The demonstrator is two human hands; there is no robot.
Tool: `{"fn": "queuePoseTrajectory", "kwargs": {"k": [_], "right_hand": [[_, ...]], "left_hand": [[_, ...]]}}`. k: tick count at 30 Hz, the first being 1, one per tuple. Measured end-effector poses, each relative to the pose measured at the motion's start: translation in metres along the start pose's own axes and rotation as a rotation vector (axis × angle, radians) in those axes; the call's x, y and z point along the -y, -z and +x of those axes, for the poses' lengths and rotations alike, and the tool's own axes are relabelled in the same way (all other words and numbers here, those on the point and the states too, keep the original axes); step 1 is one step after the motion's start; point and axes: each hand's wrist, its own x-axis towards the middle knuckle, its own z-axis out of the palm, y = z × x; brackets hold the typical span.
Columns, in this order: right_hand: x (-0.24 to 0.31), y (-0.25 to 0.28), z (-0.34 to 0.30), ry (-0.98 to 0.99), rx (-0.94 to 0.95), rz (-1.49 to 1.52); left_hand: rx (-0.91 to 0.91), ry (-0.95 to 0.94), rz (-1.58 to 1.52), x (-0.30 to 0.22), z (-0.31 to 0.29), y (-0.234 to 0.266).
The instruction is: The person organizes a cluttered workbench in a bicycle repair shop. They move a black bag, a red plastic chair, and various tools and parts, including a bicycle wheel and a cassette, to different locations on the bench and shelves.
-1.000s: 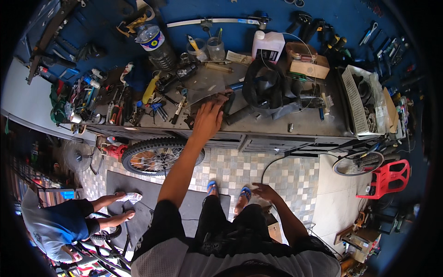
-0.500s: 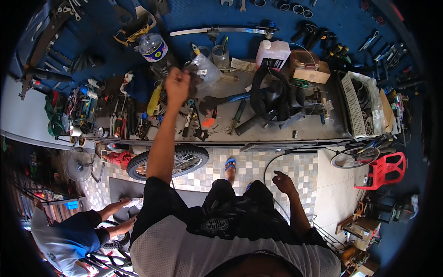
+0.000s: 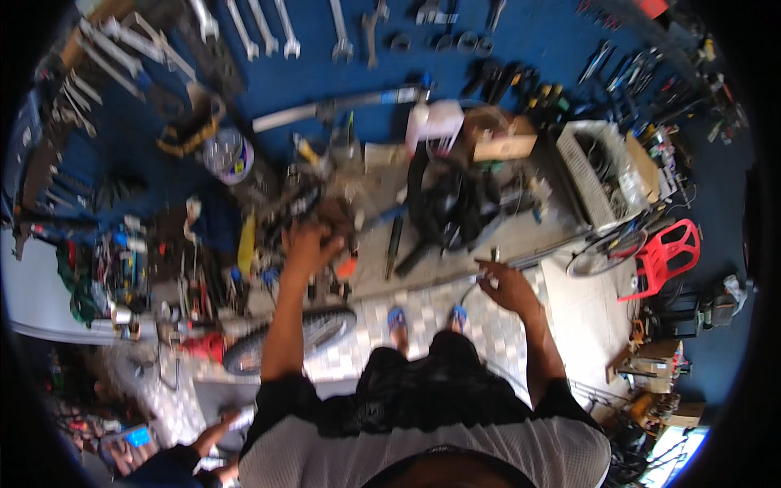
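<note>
My left hand (image 3: 309, 250) reaches over the workbench (image 3: 370, 272), close to a crumpled brown thing (image 3: 336, 215) that is too blurred to name. Motion smears its fingers, and whether they grip anything does not show. My right hand (image 3: 511, 289) hovers by the bench's front edge, fingers loosely apart with nothing in them. A tangle of black rubber tubing (image 3: 451, 203) lies between the hands, farther back. To its left are a blue-handled tool (image 3: 385, 217) and a slim dark tool (image 3: 394, 244). An orange scrap (image 3: 347, 267) sits beside my left hand.
Wrenches (image 3: 340, 32) hang on the blue wall. At the back stand a cut plastic bottle (image 3: 228, 154) and a pinkish jug (image 3: 435, 126); a white basket (image 3: 582, 175) is at right. Below the bench is a bicycle wheel (image 3: 325, 333). A red chair (image 3: 663, 256) stands right; another person's arm (image 3: 215, 433) shows lower left.
The view has shifted and blurred. My left hand has come down from beside the bottle, and the clear plastic bag near it no longer shows plainly. My right hand has risen toward the bench edge.
</note>
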Motion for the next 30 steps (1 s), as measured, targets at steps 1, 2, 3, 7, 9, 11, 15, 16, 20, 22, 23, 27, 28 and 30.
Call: {"fn": "queuePoseTrajectory", "kwargs": {"k": [1,2,3,7,9,11,15,16,20,22,23,27,28,30], "right_hand": [[0.0,0.006,0.0,0.005,-0.014,0.002],[0.004,0.018,0.0,-0.005,-0.029,0.04],[0.011,0.032,-0.003,-0.02,-0.051,0.106],[0.033,0.078,0.009,-0.015,-0.218,0.132],[0.038,0.098,0.016,0.0,-0.314,0.149],[0.038,0.123,0.023,0.064,-0.436,0.146],[0.022,0.198,0.035,0.172,-0.744,-0.019],[0.025,0.223,0.039,0.178,-0.804,0.0],[0.007,0.312,0.072,0.223,-1.114,-0.145],[0.012,0.361,0.095,0.243,-1.255,-0.347],[0.01,0.384,0.109,0.289,-1.322,-0.403],[-0.011,0.475,0.17,0.468,-1.423,-0.477],[-0.022,0.492,0.189,0.505,-1.432,-0.445],[-0.051,0.501,0.22,0.531,-1.463,-0.469]], "left_hand": [[0.008,0.064,-0.15,-0.002,0.0,0.0],[-0.106,0.024,-0.182,-0.012,0.0,0.002],[-0.105,0.02,-0.191,-0.032,0.002,0.017],[-0.313,-0.124,-0.274,-0.08,0.011,0.062],[-0.341,-0.193,-0.322,-0.105,0.011,0.078],[-0.402,-0.284,-0.337,-0.13,0.014,0.096],[-0.772,-0.564,-0.236,-0.188,0.036,0.162],[-0.896,-0.638,-0.184,-0.198,0.044,0.182],[-1.206,-0.682,0.122,-0.235,0.064,0.246],[-1.272,-0.629,0.212,-0.257,0.088,0.262],[-1.305,-0.598,0.24,-0.265,0.1,0.266],[-1.314,-0.501,0.272,-0.261,0.135,0.269],[-1.363,-0.511,0.234,-0.255,0.14,0.265],[-1.454,-0.536,0.198,-0.256,0.148,0.263]]}}
